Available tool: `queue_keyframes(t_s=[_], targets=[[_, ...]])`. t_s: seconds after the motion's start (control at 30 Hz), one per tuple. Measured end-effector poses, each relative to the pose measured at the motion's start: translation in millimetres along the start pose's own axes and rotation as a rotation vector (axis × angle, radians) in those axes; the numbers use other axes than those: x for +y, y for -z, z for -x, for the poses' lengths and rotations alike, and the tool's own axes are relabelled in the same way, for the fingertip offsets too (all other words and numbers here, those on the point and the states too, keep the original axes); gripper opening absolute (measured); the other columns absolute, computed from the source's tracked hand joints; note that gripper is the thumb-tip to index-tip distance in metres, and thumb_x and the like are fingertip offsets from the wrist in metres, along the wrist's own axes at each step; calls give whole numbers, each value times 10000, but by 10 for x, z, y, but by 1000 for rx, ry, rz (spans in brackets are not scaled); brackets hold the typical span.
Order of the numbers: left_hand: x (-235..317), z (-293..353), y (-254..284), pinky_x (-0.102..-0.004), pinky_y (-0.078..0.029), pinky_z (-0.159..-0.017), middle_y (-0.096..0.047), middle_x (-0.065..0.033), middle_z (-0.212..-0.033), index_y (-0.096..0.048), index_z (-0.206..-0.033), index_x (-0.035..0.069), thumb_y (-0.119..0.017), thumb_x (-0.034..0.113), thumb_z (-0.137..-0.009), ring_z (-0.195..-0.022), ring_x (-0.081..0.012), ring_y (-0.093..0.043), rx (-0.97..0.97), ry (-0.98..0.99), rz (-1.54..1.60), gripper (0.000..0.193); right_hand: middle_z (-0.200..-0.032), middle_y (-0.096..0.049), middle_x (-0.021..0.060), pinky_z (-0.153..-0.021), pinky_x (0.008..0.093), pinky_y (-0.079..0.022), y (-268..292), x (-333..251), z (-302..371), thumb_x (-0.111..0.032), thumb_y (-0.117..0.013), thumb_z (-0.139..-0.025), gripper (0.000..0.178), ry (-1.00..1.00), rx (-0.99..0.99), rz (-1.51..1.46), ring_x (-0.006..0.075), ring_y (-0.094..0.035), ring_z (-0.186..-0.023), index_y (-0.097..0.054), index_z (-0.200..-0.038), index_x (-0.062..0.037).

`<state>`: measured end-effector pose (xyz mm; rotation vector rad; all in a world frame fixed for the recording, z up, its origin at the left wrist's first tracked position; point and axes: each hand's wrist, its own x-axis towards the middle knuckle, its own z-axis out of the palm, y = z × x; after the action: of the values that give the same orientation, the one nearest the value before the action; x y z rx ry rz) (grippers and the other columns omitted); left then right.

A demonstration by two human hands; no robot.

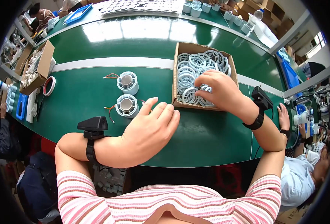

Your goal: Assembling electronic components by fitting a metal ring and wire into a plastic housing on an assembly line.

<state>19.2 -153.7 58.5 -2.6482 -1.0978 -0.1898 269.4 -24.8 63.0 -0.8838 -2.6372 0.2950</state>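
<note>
My right hand reaches into an open cardboard box filled with pale blue plastic rings. Its thumb and fingers are bent in a pinch at a ring among the pile; the exact contact is hard to see. Low over the green table, my left hand is turned palm down with its fingers curled together. A bit of thin wire shows by its fingertips, but whatever lies under the palm is hidden. Left of that hand stand two pale blue round fan motors with silver hubs, one behind the other, red and black wires trailing.
Far left, a cardboard box of white parts stands by a tape roll and a blue tray. A white strip crosses the green table. Several pale cups stand beyond. A co-worker's hand rests at right.
</note>
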Motion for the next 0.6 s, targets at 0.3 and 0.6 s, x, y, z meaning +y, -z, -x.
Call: queue_keyframes(t_s=[0.3,0.6], targets=[[152,10,-93,-393,-530,-866,-540,-186,-1196,-537,-1253,-17,-791,277,-834,-979,-316,-647,-112,-13,691,571,-899,-719,56,-701,302,-521,213,-167,30,-72,-794,-841,197,-170,277,-266,159,-678,-800,-709,-1014,-28],[156,-30,-287,-405,-588,-704,-541,-155,-1251,-475,-1308,64,-814,207,-843,-854,-329,-694,-224,177,1195,593,-910,-711,89,-653,259,-516,144,-745,966,-40,-792,-843,251,-468,91,-284,147,-666,-754,-709,-1074,12]])
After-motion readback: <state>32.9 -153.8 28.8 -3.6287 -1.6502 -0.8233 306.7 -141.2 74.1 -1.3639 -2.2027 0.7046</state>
